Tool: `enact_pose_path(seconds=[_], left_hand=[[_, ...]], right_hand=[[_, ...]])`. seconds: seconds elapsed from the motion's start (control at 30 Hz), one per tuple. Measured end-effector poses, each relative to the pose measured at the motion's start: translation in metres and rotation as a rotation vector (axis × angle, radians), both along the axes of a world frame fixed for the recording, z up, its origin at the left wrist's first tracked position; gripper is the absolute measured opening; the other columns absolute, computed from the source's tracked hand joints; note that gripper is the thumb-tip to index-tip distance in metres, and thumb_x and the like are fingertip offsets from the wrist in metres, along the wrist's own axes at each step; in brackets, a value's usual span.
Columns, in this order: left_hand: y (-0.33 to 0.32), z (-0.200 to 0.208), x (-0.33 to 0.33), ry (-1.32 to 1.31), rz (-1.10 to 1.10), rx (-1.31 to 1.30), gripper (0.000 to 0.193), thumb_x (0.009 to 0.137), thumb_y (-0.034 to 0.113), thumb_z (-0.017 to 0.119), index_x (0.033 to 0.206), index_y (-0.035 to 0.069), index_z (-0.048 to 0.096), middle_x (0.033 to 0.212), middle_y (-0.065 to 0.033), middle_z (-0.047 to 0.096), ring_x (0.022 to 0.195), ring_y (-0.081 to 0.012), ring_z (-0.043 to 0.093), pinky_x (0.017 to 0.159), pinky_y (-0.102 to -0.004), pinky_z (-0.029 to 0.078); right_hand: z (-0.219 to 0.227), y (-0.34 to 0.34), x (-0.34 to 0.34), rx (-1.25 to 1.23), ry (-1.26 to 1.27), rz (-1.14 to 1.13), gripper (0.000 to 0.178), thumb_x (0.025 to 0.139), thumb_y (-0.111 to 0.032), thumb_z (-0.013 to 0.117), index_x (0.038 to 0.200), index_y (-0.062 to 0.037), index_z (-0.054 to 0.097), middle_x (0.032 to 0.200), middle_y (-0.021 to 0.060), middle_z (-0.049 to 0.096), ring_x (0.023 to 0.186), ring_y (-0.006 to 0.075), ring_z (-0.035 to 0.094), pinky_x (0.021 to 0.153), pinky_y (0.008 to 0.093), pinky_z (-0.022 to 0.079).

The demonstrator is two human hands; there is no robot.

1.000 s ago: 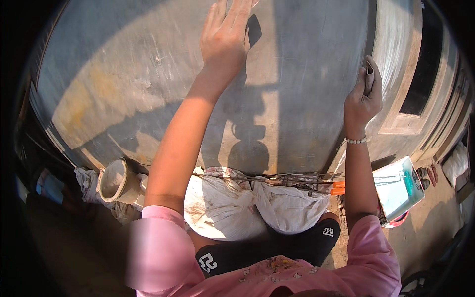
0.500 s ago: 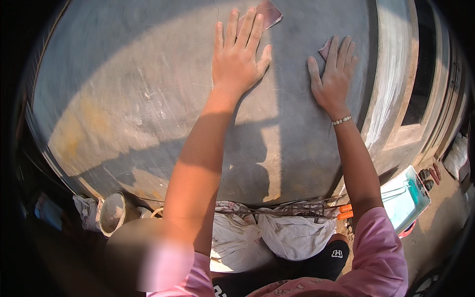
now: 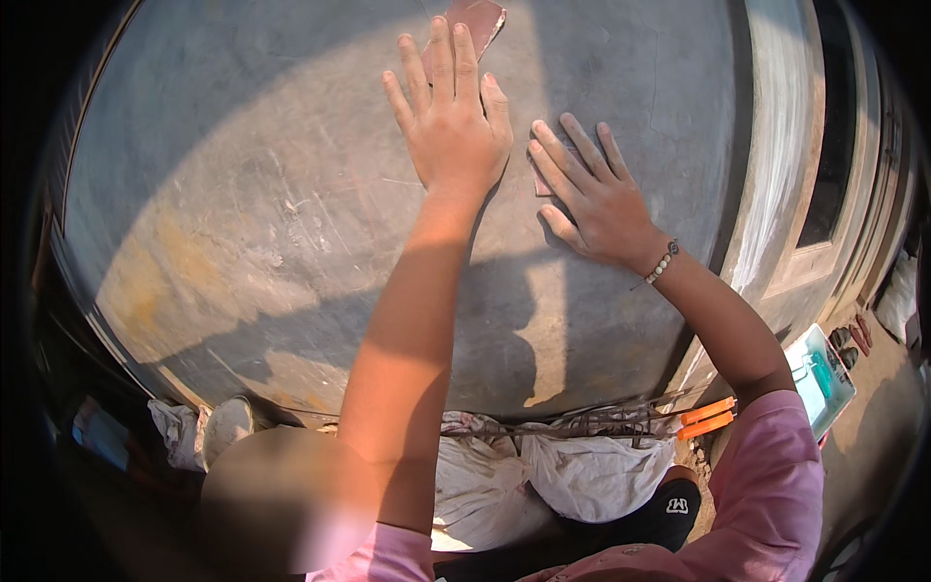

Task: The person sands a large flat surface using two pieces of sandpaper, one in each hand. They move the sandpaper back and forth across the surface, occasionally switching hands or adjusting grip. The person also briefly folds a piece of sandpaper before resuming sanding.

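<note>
A grey plastered wall (image 3: 320,175) fills most of the view before me, with scratches and a yellowish stain. My left hand (image 3: 451,131) lies flat on it, fingers spread and stretched out. Under and beyond those fingertips sits a reddish-brown sheet of sandpaper (image 3: 475,27), its far part uncovered. My right hand (image 3: 601,199), dusty at the fingers and with a beaded bracelet at the wrist, is also open and flat. It covers most of a smaller piece of sandpaper (image 3: 543,182) against the wall.
A window frame (image 3: 810,257) and a white-streaked strip border the wall at right. Below are white sacks (image 3: 582,470), thin rods, orange handles (image 3: 706,419) and a pale bucket (image 3: 228,427). A tray (image 3: 822,378) with a turquoise item stands at lower right.
My right hand has moved left and slightly down with its sandpaper, now tilted toward the left hand. My left hand and the larger sheet have shifted slightly left.
</note>
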State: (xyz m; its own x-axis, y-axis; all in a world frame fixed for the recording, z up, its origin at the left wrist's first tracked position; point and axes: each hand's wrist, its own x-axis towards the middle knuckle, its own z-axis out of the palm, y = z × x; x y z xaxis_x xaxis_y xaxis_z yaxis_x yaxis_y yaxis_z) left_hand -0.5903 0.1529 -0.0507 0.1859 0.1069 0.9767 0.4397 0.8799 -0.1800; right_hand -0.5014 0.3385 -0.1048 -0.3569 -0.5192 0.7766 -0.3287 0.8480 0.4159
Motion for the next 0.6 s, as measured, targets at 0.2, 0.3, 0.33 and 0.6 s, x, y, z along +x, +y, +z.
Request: enact_pose_path(seconds=[0.2, 0.3, 0.33, 0.6], left_hand=[[0.0, 0.0, 0.002, 0.007, -0.016, 0.004, 0.062, 0.106, 0.027, 0.05, 0.165, 0.01, 0.041, 0.173, -0.009, 0.036, 0.16, -0.044, 0.027, 0.127, -0.065, 0.019], [0.0, -0.002, 0.004, 0.011, 0.001, -0.017, 0.062, 0.107, 0.028, 0.049, 0.165, 0.009, 0.039, 0.173, -0.0105, 0.035, 0.159, -0.0451, 0.026, 0.127, -0.0654, 0.018], [0.0, -0.003, 0.005, 0.02, 0.013, -0.03, 0.062, 0.106, 0.028, 0.049, 0.165, 0.008, 0.039, 0.173, -0.0109, 0.034, 0.159, -0.0453, 0.026, 0.127, -0.0655, 0.018], [-0.012, -0.056, 0.017, -0.124, 0.031, -0.159, 0.072, 0.099, 0.029, 0.059, 0.165, 0.008, 0.039, 0.174, -0.0111, 0.032, 0.16, -0.0439, 0.025, 0.126, -0.0655, 0.021]], right_hand=[[0.031, 0.027, -0.017, -0.331, 0.398, -0.176, 0.076, 0.103, -0.054, 0.056, 0.165, -0.0115, 0.04, 0.171, 0.0052, 0.04, 0.16, 0.0326, 0.03, 0.131, 0.0587, 0.02], [0.038, 0.032, -0.032, -0.521, 0.531, -0.181, 0.078, 0.103, -0.057, 0.055, 0.165, -0.0136, 0.038, 0.171, 0.0046, 0.038, 0.16, 0.0324, 0.03, 0.132, 0.0585, 0.018], [0.032, 0.03, -0.03, -0.348, 0.475, -0.077, 0.077, 0.103, -0.057, 0.054, 0.166, -0.0139, 0.038, 0.171, 0.0048, 0.039, 0.16, 0.0317, 0.03, 0.132, 0.0577, 0.019], [0.017, 0.066, 0.003, 0.137, 0.13, -0.088, 0.076, 0.104, -0.057, 0.054, 0.166, -0.016, 0.038, 0.172, 0.0041, 0.038, 0.16, 0.0238, 0.03, 0.133, 0.0486, 0.02]])
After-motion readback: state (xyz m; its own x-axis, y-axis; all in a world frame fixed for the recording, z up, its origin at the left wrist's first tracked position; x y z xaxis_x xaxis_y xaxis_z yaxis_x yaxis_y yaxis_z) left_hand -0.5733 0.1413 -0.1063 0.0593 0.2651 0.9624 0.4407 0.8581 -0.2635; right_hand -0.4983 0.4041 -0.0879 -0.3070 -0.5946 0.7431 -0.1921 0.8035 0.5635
